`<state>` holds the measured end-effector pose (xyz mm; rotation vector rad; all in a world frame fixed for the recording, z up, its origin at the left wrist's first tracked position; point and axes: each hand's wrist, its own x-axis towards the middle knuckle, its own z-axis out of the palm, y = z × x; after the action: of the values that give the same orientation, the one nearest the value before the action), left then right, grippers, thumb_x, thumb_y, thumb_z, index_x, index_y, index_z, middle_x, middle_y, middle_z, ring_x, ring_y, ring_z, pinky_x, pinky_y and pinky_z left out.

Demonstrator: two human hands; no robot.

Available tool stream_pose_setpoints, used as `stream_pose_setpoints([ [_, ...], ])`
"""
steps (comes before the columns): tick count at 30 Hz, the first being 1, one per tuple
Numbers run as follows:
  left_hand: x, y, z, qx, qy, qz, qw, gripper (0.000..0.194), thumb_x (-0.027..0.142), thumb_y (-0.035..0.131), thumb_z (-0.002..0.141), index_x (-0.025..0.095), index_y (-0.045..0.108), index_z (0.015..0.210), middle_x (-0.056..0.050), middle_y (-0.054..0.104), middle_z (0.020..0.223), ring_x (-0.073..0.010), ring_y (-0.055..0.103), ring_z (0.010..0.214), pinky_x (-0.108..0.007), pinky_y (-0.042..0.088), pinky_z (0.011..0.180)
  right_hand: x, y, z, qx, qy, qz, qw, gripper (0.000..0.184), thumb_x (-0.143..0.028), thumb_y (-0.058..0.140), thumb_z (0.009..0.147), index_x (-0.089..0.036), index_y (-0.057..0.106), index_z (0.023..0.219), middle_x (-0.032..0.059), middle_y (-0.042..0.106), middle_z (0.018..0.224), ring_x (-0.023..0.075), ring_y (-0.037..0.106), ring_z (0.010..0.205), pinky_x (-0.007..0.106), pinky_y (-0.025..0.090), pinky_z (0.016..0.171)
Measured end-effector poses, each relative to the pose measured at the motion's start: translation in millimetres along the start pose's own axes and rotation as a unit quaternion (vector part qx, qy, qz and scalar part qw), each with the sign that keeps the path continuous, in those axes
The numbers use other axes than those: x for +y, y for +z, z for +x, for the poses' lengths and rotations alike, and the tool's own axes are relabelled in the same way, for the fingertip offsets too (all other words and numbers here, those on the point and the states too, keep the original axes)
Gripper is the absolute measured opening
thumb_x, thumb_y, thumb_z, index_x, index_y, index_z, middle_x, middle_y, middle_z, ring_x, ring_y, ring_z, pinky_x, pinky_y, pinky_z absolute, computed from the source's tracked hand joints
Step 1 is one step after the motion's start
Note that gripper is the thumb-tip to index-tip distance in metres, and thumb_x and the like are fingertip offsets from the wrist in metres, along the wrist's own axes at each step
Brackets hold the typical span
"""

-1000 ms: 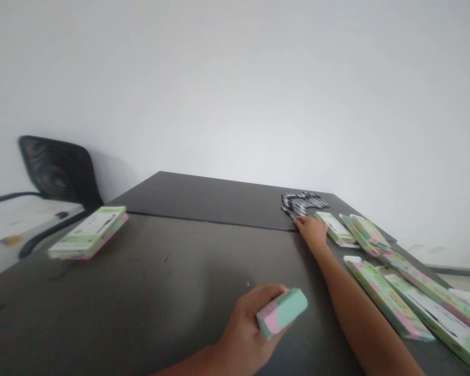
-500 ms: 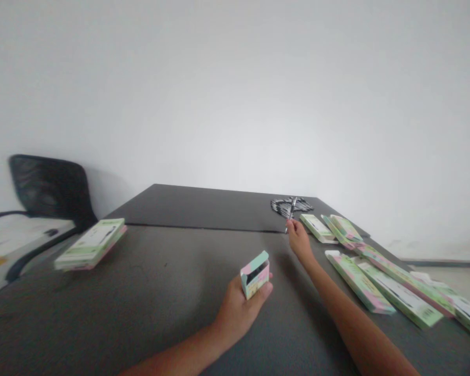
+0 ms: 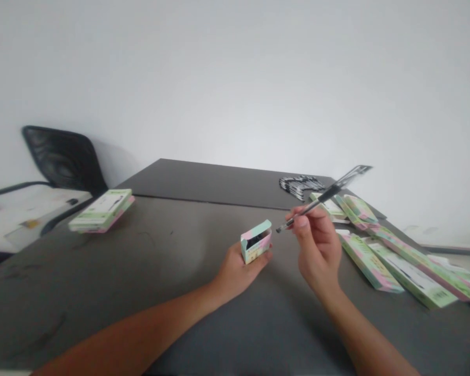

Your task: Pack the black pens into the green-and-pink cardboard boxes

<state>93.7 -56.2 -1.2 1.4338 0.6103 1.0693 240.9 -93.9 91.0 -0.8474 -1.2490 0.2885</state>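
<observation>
My left hand (image 3: 238, 269) is closed round a small pastel carton (image 3: 257, 248), green, pink and yellow, whose end flap stands up and whose opening faces me. Dark shapes show inside it, too unclear to name. Between thumb and fingers, my right hand (image 3: 317, 245) pinches a pen (image 3: 329, 193) with a clear barrel and dark grip. The pen slants up to the right, its lower end just right of the carton's mouth and apart from it. On the far part of the table lies a row of similar pens (image 3: 301, 184).
Several pastel cartons (image 3: 370, 261) lie spread along the right side of the dark table (image 3: 172, 313). A short stack of cartons (image 3: 104, 209) sits at the left edge. Beyond that stands a black mesh chair (image 3: 65, 156). A white wall (image 3: 227, 78) rises behind.
My right hand has drawn back from the far pens towards me, bringing the pen near the carton and tilting it. The left hand keeps hold of the carton. The whole view has shifted slightly.
</observation>
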Motion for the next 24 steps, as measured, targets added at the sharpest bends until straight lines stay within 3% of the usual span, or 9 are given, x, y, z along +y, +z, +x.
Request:
stream_pose_setpoints([
  [7,7,-0.5,-2,-0.015,0.014,0.048,0.999,0.032,0.038,0.079,0.095,0.018,0.077,0.121,-0.009,0.081,0.122,-0.0259,0.076,0.110,-0.038,0.058,0.103,7,-7,-16,-0.055,-0.002,-0.062,0.997,0.010,-0.028,0.071,0.102,-0.029,0.071,0.112,0.0006,0.077,0.106,0.0145,0.070,0.089,0.029,0.053,0.077],
  [11,12,0.2,-2,-0.015,0.014,0.051,0.999,0.038,0.037,0.079,0.095,0.020,0.075,0.129,-0.009,0.080,0.128,-0.0271,0.076,0.114,-0.038,0.058,0.104,6,-11,-14,-0.070,-0.047,-0.119,0.989,0.013,-0.024,0.071,0.101,-0.030,0.071,0.113,0.0002,0.078,0.110,0.0149,0.069,0.088,0.032,0.049,0.076],
  [16,13,0.3,-2,-0.009,-0.004,0.046,0.999,0.034,0.038,0.079,0.095,0.019,0.077,0.123,-0.009,0.082,0.119,-0.0279,0.077,0.107,-0.039,0.060,0.098,1,-14,-11,-0.088,-0.081,-0.171,0.978,0.014,-0.021,0.075,0.098,-0.028,0.071,0.109,-0.0018,0.077,0.102,0.0123,0.063,0.080,0.031,0.044,0.071],
  [21,13,0.8,-3,-0.006,-0.006,0.022,1.000,0.040,0.040,0.081,0.094,0.020,0.074,0.128,-0.010,0.079,0.128,-0.0301,0.075,0.118,-0.041,0.058,0.104,0,-11,-8,-0.127,-0.074,-0.179,0.973,0.009,-0.021,0.077,0.097,-0.025,0.072,0.103,-0.0013,0.073,0.096,0.0133,0.063,0.085,0.032,0.044,0.074],
  [24,14,1.2,-3,0.001,-0.023,0.014,1.000,0.036,0.042,0.081,0.093,0.018,0.076,0.119,-0.010,0.081,0.117,-0.0303,0.076,0.111,-0.042,0.060,0.100,0,-8,-7,-0.126,-0.076,-0.173,0.974,0.006,-0.022,0.077,0.096,-0.024,0.072,0.099,-0.0004,0.069,0.096,0.0138,0.061,0.086,0.032,0.044,0.074],
])
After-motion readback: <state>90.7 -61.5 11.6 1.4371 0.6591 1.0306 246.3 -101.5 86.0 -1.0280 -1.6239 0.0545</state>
